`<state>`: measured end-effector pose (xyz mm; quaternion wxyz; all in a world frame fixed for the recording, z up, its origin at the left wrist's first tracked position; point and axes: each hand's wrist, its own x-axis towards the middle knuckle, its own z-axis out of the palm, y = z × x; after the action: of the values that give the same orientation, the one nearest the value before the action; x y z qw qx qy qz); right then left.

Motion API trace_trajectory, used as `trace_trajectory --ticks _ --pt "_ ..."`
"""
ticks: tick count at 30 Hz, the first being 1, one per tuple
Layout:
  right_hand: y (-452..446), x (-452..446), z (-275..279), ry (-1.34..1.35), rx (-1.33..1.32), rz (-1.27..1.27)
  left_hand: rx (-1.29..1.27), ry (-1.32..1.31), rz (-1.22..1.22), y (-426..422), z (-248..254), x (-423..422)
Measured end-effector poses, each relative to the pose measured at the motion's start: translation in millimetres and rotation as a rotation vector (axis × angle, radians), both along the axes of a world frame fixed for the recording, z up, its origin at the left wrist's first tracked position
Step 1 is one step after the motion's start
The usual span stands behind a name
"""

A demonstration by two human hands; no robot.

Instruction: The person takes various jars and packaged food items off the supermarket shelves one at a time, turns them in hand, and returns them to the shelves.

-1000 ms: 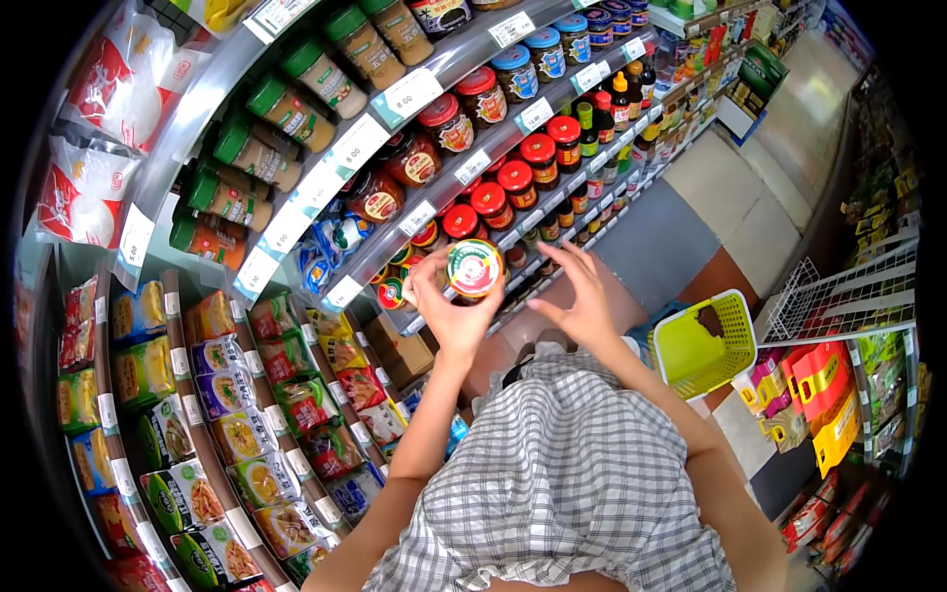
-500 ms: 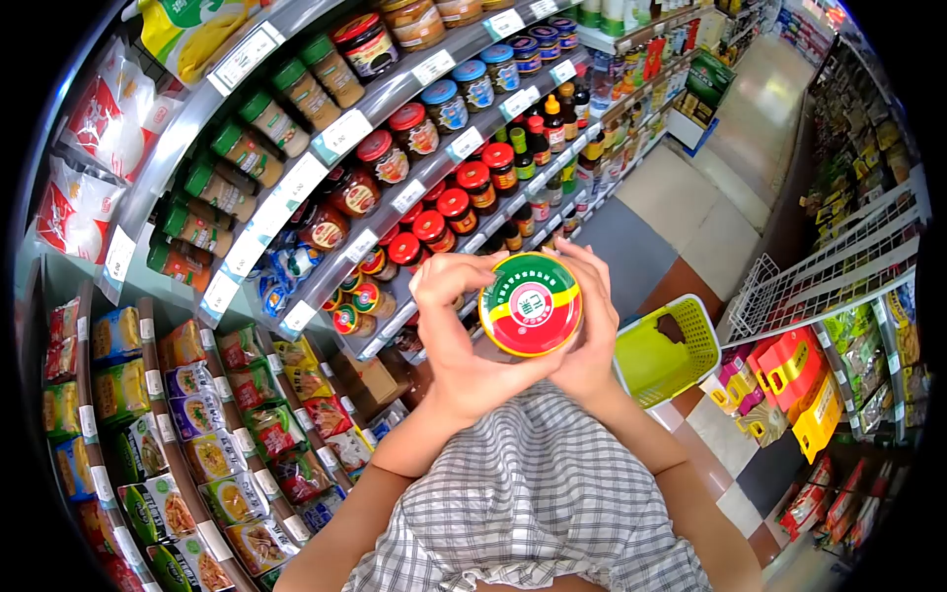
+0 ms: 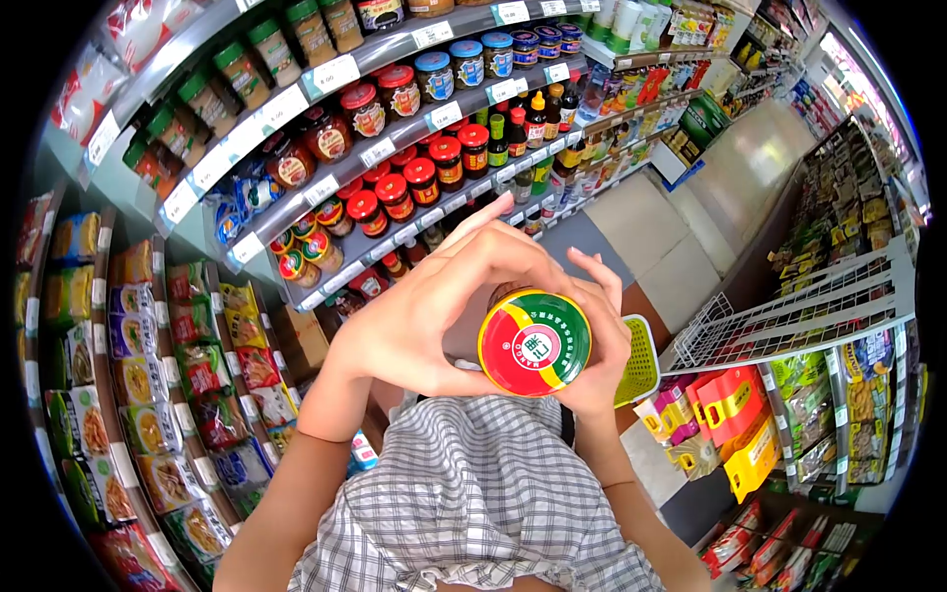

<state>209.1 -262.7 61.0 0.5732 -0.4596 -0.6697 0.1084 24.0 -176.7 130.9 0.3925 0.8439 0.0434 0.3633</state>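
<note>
A jar with a red, green and yellow round lid (image 3: 535, 342) is between my hands, its lid facing up toward me. My left hand (image 3: 434, 311) arches over from the left, thumb at the lid's lower left edge and fingers curving round the far side, with a gap at the palm. On the right, my right hand (image 3: 600, 345) wraps the jar's side, with one finger sticking up. The jar's side and label are mostly hidden beneath the lid.
Shelves ahead hold red-lidded jars (image 3: 421, 183), blue-lidded jars (image 3: 434, 77) and green-capped spice bottles (image 3: 242, 74). Noodle packets (image 3: 148, 424) fill the left racks. A yellow-green basket (image 3: 639, 360) is partly behind my right hand. A white wire rack (image 3: 789, 306) stands to the right.
The jar has turned, so its lid pattern is rotated, with red now at left and green at right. My left hand has shifted its hold, fingers reaching over the far side. The view has shifted.
</note>
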Motion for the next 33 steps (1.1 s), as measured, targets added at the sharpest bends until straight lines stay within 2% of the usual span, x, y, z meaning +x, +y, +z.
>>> trace_trajectory --ticks 3,6,9,11,19,33 --pt "-5.3 -1.8 0.4 -0.029 0.053 -0.046 -0.020 0.002 0.021 -8.1 -2.7 -0.1" --pt "-7.6 -9.2 -4.4 0.082 0.093 -0.108 0.067 -0.005 0.116 -19.1 2.4 4.8" --pt "-14.8 -23.0 0.7 0.303 -0.014 -0.147 0.066 -0.062 0.261 -30.4 -11.6 10.7" --pt "-16.0 -21.4 -1.3 0.273 -0.009 -0.169 0.127 -0.063 0.338 -35.7 -12.4 12.0" --pt "-21.0 -18.8 3.6 0.099 0.085 -0.195 0.045 -0.151 0.267 -41.4 -14.2 10.2" --pt "-19.1 -15.3 5.8 0.087 0.140 -0.167 0.071 -0.154 0.295 -45.4 -11.1 10.3"
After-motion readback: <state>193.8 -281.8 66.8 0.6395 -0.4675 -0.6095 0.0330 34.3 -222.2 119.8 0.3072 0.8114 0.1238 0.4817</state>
